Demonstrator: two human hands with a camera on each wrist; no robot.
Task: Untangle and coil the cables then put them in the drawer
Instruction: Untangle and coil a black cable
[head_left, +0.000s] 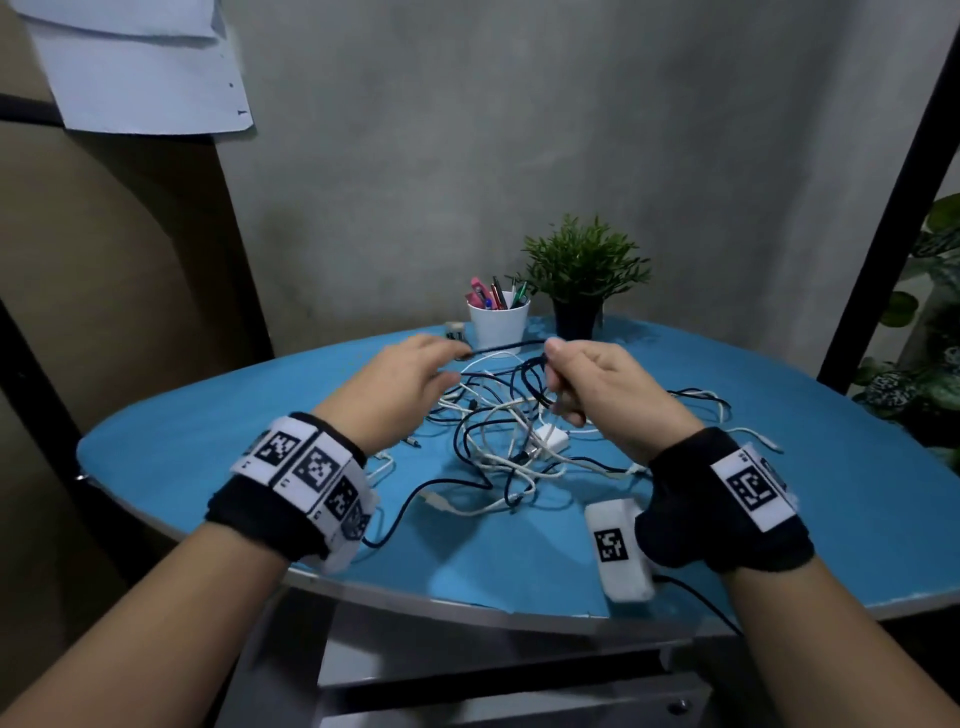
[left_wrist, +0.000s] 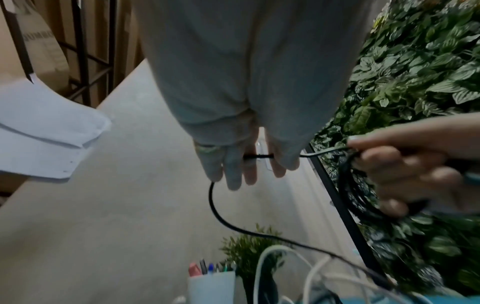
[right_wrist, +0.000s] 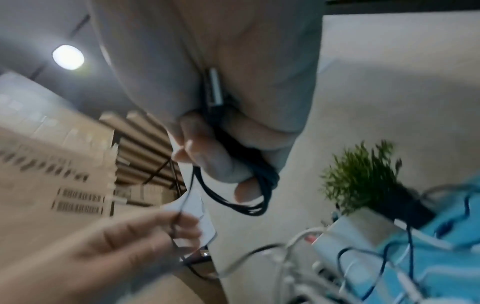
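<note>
A tangle of dark and white cables (head_left: 498, 441) with a white charger block (head_left: 553, 439) lies mid-table on the blue round table (head_left: 208, 415). Both hands hover over it. My right hand (head_left: 558, 374) grips several loops of a dark cable (right_wrist: 246, 205), with fingers curled round the bundle and a metal plug (right_wrist: 215, 88) against the palm. From there the same dark cable (head_left: 504, 345) runs taut to my left hand (head_left: 452, 358), which pinches it between thumb and fingers (left_wrist: 246, 164). Past the left hand, the cable's free length (left_wrist: 215, 207) drops into the tangle.
A white cup of pens (head_left: 497, 322) and a small potted plant (head_left: 582, 280) stand at the table's far edge, just behind the hands. A leafy wall and a black post (head_left: 893, 197) are on the right. Grey metal framing (head_left: 519, 696) sits under the table's near edge.
</note>
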